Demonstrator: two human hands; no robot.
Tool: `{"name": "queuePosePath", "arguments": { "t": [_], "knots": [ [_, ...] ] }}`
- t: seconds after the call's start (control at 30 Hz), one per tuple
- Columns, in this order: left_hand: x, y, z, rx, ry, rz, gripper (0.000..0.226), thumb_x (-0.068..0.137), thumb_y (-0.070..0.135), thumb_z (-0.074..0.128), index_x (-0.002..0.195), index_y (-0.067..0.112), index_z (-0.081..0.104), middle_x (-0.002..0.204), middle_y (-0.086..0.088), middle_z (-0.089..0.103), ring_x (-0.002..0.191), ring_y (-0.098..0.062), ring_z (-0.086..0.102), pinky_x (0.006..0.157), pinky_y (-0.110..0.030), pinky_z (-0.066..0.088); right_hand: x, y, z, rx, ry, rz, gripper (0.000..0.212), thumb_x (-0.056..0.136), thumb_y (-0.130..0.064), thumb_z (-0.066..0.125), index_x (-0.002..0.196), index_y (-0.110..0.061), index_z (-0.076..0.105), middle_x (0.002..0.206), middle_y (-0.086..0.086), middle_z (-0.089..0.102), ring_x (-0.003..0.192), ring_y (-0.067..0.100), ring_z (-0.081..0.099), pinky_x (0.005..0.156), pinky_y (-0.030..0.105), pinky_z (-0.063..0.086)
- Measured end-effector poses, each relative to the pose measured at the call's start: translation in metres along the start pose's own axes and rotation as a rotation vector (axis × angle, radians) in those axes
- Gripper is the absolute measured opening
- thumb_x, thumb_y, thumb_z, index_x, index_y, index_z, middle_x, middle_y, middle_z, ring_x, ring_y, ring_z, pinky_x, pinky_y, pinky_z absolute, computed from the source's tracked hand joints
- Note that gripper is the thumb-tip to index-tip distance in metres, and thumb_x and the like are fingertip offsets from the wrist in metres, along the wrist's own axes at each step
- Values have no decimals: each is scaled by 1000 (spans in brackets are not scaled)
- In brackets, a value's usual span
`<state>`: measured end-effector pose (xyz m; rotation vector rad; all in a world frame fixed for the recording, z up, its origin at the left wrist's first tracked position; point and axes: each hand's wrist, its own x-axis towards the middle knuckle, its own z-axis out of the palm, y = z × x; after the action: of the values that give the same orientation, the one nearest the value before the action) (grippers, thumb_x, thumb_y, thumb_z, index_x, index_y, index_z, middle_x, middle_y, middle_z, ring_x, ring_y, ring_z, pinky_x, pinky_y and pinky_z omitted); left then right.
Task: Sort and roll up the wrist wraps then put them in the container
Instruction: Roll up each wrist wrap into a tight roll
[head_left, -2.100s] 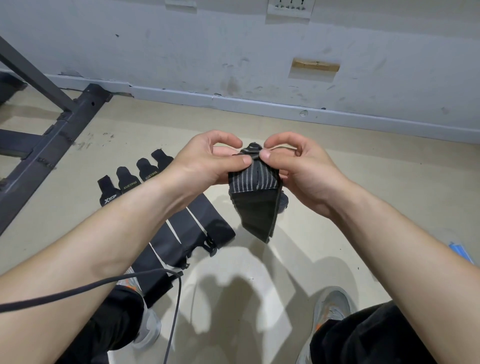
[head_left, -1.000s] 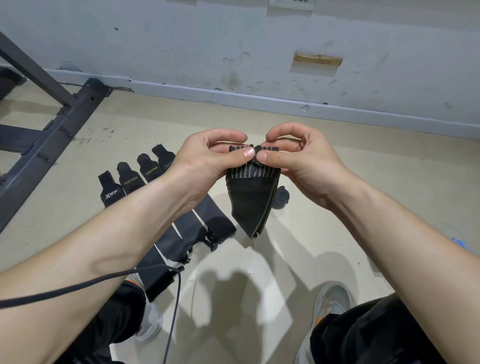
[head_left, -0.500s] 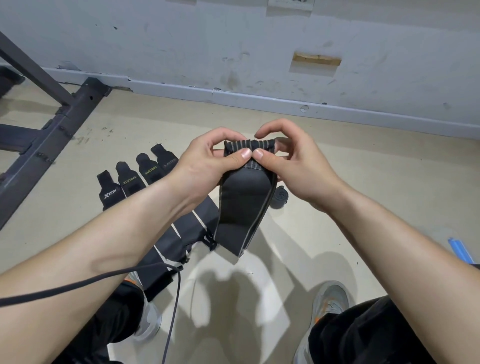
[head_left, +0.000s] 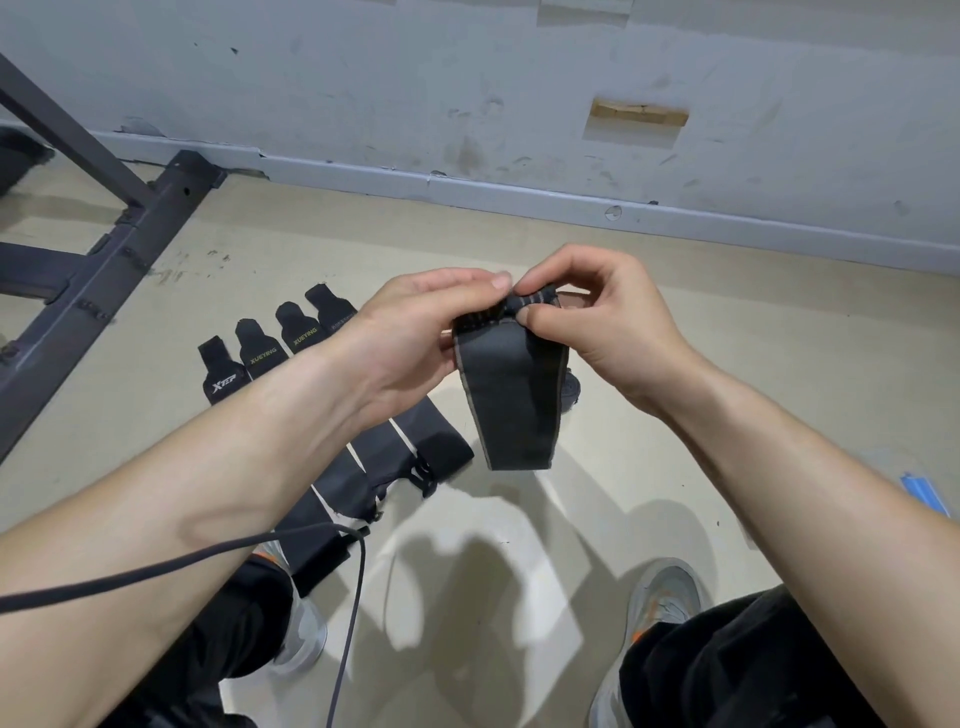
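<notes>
My left hand (head_left: 415, 332) and right hand (head_left: 608, 322) pinch the rolled top of the wrap (head_left: 511, 405) in mid-air above the floor (head_left: 779, 332), its tail hanging limp; it seems light, soft and springy, so I'd grip the roll's ends tight.

Cut by right edge — blue object (head_left: 922, 493). Half behind held wrap (head_left: 511, 395): dark roll (head_left: 571, 388). Covered mid-length by left forearm (head_left: 223, 467) — floor wraps (head_left: 400, 447).
</notes>
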<state>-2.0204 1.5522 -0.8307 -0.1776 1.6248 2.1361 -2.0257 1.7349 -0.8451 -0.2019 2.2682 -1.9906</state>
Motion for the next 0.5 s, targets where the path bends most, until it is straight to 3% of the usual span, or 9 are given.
{"name": "queuePosePath", "arguments": {
  "t": [0.07,0.2,0.3,0.37,0.5],
  "knots": [
    [1,-1,-1,-13,33,-3,6,94,10,66,99,10,70,85,-3,73,74,-13,70,72,-21,56,0,0,0,-12,4,11,26,80,3,72,76,-23,72,82,6,70,70,19,65,69,35,52],
    [2,-3,-3,-4,53,15,13,89,-3,68,93,9,69,78,-6,73,70,-17,71,69,-23,56,0,6,1,-51,10,43,5,75,-25,71,78,-23,75,91,21,72,75,34,59,66,69,49],
    [3,-1,-3,1,70,68,18,86,-7,69,93,9,68,77,-9,72,68,-20,70,67,-24,56,1,7,2,46,33,64,17,75,-17,72,89,-23,67,88,3,66,81,19,61,78,50,52],
    [3,-1,-3,27,95,108,22,84,-9,71,95,9,67,79,-9,72,68,-20,70,66,-24,56,3,8,3,130,1,152,26,76,-14,70,100,-22,62,89,10,57,79,22,58,80,46,51],
    [6,-8,-5,129,158,162,31,83,-7,75,107,11,68,90,-9,72,72,-17,71,64,-21,54,3,9,6,133,-54,201,13,93,-6,65,102,-15,66,83,8,62,70,16,60,73,33,50]
  ]
}}
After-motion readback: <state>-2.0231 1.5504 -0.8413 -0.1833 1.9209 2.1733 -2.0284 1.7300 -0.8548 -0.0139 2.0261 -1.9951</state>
